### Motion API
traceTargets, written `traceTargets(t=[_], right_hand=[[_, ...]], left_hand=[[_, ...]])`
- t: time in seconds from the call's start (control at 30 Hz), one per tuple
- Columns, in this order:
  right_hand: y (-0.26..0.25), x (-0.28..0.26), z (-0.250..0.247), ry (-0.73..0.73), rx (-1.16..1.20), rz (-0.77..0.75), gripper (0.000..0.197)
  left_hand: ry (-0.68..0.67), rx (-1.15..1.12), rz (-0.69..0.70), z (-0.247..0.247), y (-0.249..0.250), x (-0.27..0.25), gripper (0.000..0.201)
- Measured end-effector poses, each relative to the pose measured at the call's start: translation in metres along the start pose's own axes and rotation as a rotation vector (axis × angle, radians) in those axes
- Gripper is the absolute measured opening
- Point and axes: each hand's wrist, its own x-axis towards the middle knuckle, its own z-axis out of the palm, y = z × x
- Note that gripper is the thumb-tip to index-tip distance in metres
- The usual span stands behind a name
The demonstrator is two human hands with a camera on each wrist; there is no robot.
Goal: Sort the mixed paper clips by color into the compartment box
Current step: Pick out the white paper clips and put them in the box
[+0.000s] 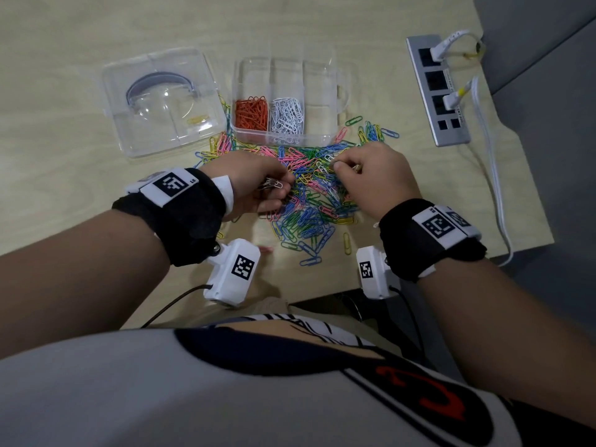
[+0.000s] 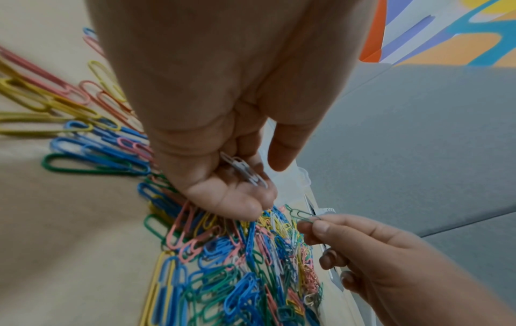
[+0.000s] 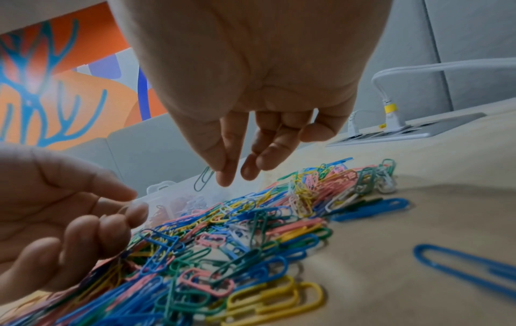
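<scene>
A heap of mixed paper clips (image 1: 309, 201) in blue, green, yellow, pink and white lies mid-table. Behind it stands the clear compartment box (image 1: 317, 75), with orange clips (image 1: 251, 112) in its front left cell and white clips (image 1: 288, 117) in the cell beside. My left hand (image 1: 283, 185) hovers over the heap's left side, fingers curled round a small bunch of white clips (image 2: 245, 171). My right hand (image 1: 337, 164) pinches a single clip (image 3: 202, 182) between thumb and forefinger just above the heap; it looks greyish green, and its true colour is hard to tell.
The box's clear lid (image 1: 161, 101) lies to the left of the box. A silver power strip (image 1: 435, 88) with white cables sits at the right, near the table's edge. Stray clips (image 1: 374, 132) lie right of the box. Bare wood shows at the far left.
</scene>
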Motion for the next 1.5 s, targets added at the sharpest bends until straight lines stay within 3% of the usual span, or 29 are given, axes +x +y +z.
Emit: traceTargets(t=[0.23,0.4,0.53,0.7,1.0,1.13,1.27,1.5], right_hand=[[-0.006,-0.006,0.0,0.087,0.082,0.037,0.015],[-0.004,-0.003,-0.002,-0.107,-0.249,0.127,0.029],[-0.009,0.008,0.006,-0.042,-0.218,0.043,0.019],[-0.011,0.016,0.021,-0.066,-0.254,-0.023,0.015],[0.0,0.013,0.008,0.064,-0.036,0.007,0.018],[-0.005,0.007,0.004,0.141,0.108,0.037,0.008],[-0.019,-0.001,0.005,0.082,0.258,-0.026,0.007],[-0.028,-0.01,0.007,0.009,0.319,-0.169,0.002]], left_hand=[[-0.022,0.009,-0.003,0.003,0.003,0.002,0.016],[-0.016,0.013,-0.003,0.004,0.004,0.001,0.014],[-0.014,0.016,0.006,0.005,0.003,-0.001,0.016],[-0.02,0.01,0.011,0.005,0.002,-0.003,0.017],[-0.012,-0.019,0.017,0.004,0.005,-0.001,0.016],[-0.032,-0.039,0.03,0.008,0.008,-0.001,0.019],[-0.044,-0.053,0.033,0.015,0.011,-0.001,0.028],[-0.121,-0.031,0.071,0.023,0.016,0.001,0.013]])
